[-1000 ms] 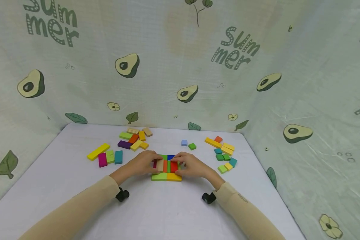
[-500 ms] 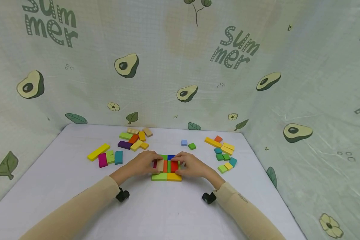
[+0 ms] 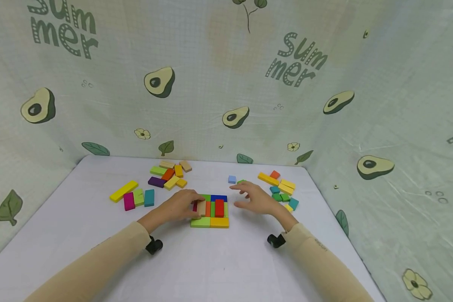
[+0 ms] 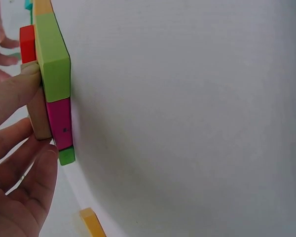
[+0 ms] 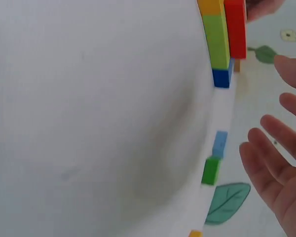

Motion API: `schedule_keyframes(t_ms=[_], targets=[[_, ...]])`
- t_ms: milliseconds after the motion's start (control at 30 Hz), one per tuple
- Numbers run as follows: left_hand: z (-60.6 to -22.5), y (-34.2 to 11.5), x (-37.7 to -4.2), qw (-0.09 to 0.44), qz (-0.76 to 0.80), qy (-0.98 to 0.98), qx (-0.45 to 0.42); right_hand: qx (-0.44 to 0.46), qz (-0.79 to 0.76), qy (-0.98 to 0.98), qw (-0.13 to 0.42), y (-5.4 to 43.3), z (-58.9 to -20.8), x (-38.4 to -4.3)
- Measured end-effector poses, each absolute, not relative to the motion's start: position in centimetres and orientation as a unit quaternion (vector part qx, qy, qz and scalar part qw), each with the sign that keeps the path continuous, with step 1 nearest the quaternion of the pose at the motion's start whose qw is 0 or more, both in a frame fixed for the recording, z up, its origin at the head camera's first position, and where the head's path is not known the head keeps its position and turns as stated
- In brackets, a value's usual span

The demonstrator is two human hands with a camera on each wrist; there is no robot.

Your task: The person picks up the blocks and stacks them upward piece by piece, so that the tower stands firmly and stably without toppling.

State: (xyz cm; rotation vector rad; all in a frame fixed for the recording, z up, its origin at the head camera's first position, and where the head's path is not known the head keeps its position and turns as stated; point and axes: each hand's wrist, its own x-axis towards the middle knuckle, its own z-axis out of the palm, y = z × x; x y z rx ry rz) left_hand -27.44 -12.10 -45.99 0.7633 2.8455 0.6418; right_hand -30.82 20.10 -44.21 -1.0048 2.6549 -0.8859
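A flat rectangle of coloured wooden blocks lies mid-table, with a light green block (image 3: 200, 222) and a yellow block (image 3: 219, 222) along its near edge and a blue block (image 3: 219, 198) at the far right corner. On top of this layer rest a plain wood block (image 3: 201, 208) and a red block (image 3: 219, 208). My left hand (image 3: 181, 204) pinches the plain wood block between thumb and fingers, as the left wrist view also shows. My right hand (image 3: 258, 199) is apart from the blocks, to the right of the red one, fingers spread and holding nothing.
Loose blocks lie at the back left, among them a purple block (image 3: 156, 182) and a long yellow block (image 3: 124, 191). More lie at the right, including a long orange-yellow block (image 3: 268, 179). A small light blue block (image 3: 231, 179) sits beyond my right hand. Patterned cloth walls surround the table.
My right hand has let go of the red block and moved right, away from it. The red block stays on the layer. My left hand has not moved.
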Motion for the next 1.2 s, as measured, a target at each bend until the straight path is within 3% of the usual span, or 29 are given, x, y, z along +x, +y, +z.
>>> schedule_keyframes(t_ms=[267,567,1200], targets=[[-46.0,-12.3,-27.3,0.061,0.214,0.941,0.253,-0.266,-0.238,0.933,0.043,25.9,-43.6,-34.8],[-45.9,-12.3,-27.1,0.059,0.216,0.941,0.255,-0.147,-0.236,0.959,0.044,29.6,-44.7,-38.7],[-46.2,-12.2,-27.6,0.064,0.212,0.942,0.251,-0.119,-0.202,0.97,0.06,29.5,-46.1,-40.0]])
